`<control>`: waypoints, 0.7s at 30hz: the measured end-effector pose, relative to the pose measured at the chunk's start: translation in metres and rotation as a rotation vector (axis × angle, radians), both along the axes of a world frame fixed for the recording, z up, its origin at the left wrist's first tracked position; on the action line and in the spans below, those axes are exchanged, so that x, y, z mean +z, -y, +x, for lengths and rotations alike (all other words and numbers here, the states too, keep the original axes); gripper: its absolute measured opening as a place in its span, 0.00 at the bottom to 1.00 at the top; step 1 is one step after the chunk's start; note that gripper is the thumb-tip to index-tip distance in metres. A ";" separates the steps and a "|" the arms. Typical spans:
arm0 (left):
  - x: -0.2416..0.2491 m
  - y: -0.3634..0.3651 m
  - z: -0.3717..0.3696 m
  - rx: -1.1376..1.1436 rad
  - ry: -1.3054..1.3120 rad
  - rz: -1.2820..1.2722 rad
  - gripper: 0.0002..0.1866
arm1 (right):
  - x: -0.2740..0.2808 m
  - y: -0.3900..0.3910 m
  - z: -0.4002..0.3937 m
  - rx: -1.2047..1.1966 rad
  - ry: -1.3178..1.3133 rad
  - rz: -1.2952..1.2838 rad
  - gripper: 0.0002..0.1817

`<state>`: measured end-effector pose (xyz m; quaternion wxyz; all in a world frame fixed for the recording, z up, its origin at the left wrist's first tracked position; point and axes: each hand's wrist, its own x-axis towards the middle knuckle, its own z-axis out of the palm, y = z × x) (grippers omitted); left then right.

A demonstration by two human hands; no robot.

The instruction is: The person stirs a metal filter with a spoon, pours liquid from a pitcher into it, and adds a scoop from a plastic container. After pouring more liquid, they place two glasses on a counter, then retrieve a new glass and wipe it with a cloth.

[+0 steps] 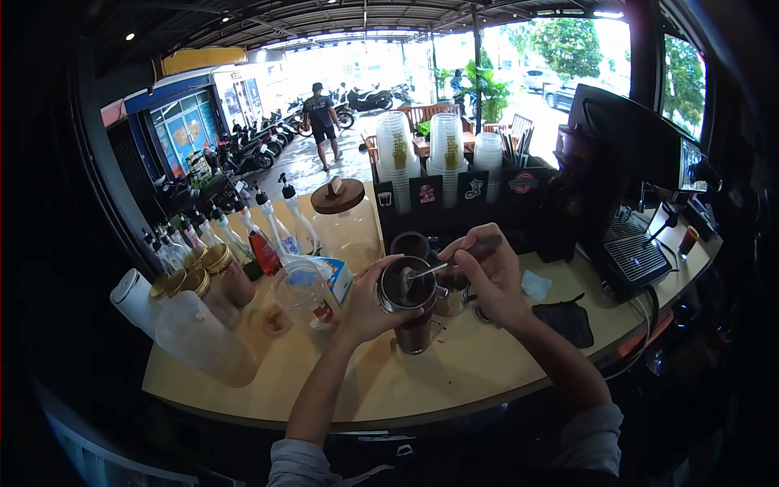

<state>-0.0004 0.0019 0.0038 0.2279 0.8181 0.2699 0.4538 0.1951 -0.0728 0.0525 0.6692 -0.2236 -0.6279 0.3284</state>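
Observation:
My left hand [372, 307] is wrapped round a round metal cup [391, 286], tilted so that its opening faces me. Between the fingers of my right hand [492, 276] is the dark handle of a spoon [439, 266], whose metal end reaches into the cup. Just below the cup, a glass with dark contents [414, 334] stands on the wooden counter [357, 385]. Whatever lies inside the cup is too dark to make out. Left of my left hand stands a clear plastic cup [303, 294] with a red label.
Pump bottles [264, 250] and a lidded glass jar [347, 223] line the left and back. Stacked plastic cups [446, 150] stand behind my hands. An espresso machine [637, 247] and a dark cloth [565, 323] are at the right. Outside, a person [320, 122] is among parked motorbikes.

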 end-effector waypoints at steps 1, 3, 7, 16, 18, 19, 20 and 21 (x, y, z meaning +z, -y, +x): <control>-0.002 -0.001 0.000 0.000 0.000 -0.003 0.43 | -0.001 0.000 0.001 -0.016 0.020 -0.001 0.06; -0.008 -0.002 0.001 -0.029 0.039 -0.065 0.43 | -0.003 -0.001 0.002 -0.030 0.040 -0.003 0.06; -0.015 -0.001 0.001 -0.040 0.066 -0.122 0.42 | -0.009 -0.003 0.002 -0.036 0.056 -0.046 0.06; -0.022 -0.002 -0.005 -0.053 0.086 -0.201 0.44 | -0.016 -0.005 0.002 -0.041 0.013 -0.026 0.06; -0.022 -0.003 -0.006 -0.057 0.086 -0.209 0.43 | -0.015 -0.001 0.003 -0.036 -0.011 -0.005 0.06; -0.021 -0.003 -0.006 -0.059 0.085 -0.212 0.43 | -0.015 0.002 0.006 -0.071 -0.003 0.000 0.05; -0.021 -0.004 -0.006 -0.052 0.080 -0.216 0.43 | -0.014 0.005 0.009 -0.108 0.005 0.005 0.04; -0.020 -0.004 -0.007 -0.045 0.075 -0.219 0.43 | -0.013 0.009 0.014 -0.112 0.004 0.004 0.04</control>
